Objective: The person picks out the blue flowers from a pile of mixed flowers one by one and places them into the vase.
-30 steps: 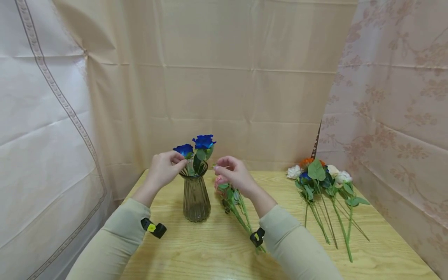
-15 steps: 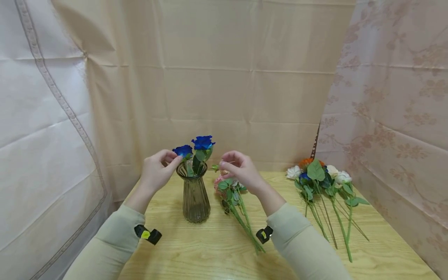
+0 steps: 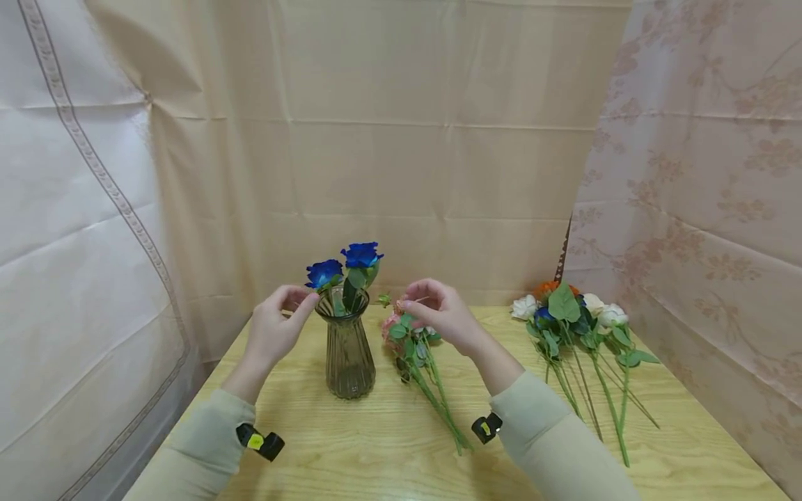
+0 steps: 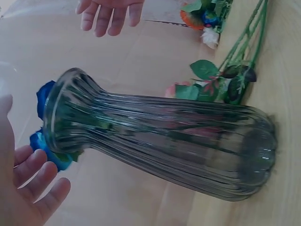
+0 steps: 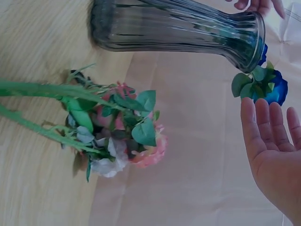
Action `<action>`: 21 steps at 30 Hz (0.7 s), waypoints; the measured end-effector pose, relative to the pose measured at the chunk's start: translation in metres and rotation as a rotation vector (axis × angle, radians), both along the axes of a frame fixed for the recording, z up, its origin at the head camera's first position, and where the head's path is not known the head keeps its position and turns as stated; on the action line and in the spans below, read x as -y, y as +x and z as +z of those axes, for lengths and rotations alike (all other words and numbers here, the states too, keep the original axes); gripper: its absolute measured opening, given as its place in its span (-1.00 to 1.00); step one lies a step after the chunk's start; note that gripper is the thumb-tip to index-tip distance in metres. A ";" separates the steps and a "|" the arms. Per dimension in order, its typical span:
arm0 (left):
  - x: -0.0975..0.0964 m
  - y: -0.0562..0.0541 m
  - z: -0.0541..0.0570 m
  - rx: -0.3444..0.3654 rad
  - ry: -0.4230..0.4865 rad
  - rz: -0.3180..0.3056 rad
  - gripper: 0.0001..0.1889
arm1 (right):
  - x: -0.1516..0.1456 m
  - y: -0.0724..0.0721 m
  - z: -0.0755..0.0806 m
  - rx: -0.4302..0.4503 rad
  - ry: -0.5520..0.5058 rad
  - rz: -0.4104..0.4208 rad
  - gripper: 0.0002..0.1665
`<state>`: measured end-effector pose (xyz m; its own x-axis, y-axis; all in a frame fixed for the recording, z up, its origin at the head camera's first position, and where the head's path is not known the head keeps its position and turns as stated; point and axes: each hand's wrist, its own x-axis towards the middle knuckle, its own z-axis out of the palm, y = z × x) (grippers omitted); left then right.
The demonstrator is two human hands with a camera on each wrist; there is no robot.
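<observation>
Two blue roses, a lower one on the left (image 3: 324,273) and a taller one (image 3: 362,255), stand in a ribbed grey glass vase (image 3: 351,358). My left hand (image 3: 273,334) is just left of the vase's mouth, fingertips right by the lower rose. In the left wrist view that hand (image 4: 35,188) has loose, spread fingers and holds nothing. My right hand (image 3: 441,316) hovers to the right of the vase, above the pink flowers (image 3: 393,328). The right wrist view shows its fingers (image 5: 254,125) extended with nothing in them, apart from the vase.
Right of the vase, the pink and white flowers lie with their green stems (image 3: 441,403) toward me. Farther right is another bunch (image 3: 564,313) with white, orange and blue blooms. Curtains (image 3: 438,174) enclose the wooden table (image 3: 376,459).
My left hand has come away from the lower blue rose, moving left and down. My right hand has shifted right, away from the vase. The roses stay in the vase.
</observation>
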<state>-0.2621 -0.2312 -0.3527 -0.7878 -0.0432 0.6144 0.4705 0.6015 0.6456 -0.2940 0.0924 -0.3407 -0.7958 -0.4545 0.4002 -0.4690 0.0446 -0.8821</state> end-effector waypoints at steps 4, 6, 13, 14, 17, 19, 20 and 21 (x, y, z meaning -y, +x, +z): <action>0.000 0.001 -0.009 0.030 0.025 -0.005 -0.54 | -0.005 0.002 -0.006 0.021 -0.001 0.010 -0.63; -0.001 0.002 -0.014 0.053 0.033 -0.008 -0.51 | -0.008 0.003 -0.008 0.028 0.000 0.013 -0.64; -0.006 0.004 -0.030 0.131 0.088 -0.036 -0.40 | -0.014 0.004 -0.016 0.041 0.023 0.013 -0.60; -0.007 0.004 -0.032 0.138 0.093 -0.038 -0.39 | -0.015 0.004 -0.017 0.044 0.027 0.013 -0.60; -0.010 0.003 -0.038 0.146 0.108 -0.049 -0.35 | -0.017 0.004 -0.020 0.058 0.038 0.013 -0.61; -0.012 0.002 -0.042 0.149 0.113 -0.056 -0.32 | -0.019 0.004 -0.023 0.061 0.049 0.008 -0.63; -0.013 0.001 -0.044 0.149 0.117 -0.059 -0.30 | -0.019 0.004 -0.024 0.062 0.055 0.006 -0.63; -0.014 0.001 -0.046 0.150 0.117 -0.062 -0.27 | -0.020 0.004 -0.025 0.061 0.061 0.004 -0.63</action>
<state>-0.2612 -0.2173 -0.3987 -0.8737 -0.0564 0.4831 0.3971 0.4909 0.7755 -0.2898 0.1126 -0.3658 -0.8158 -0.4800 0.3228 -0.4150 0.0970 -0.9046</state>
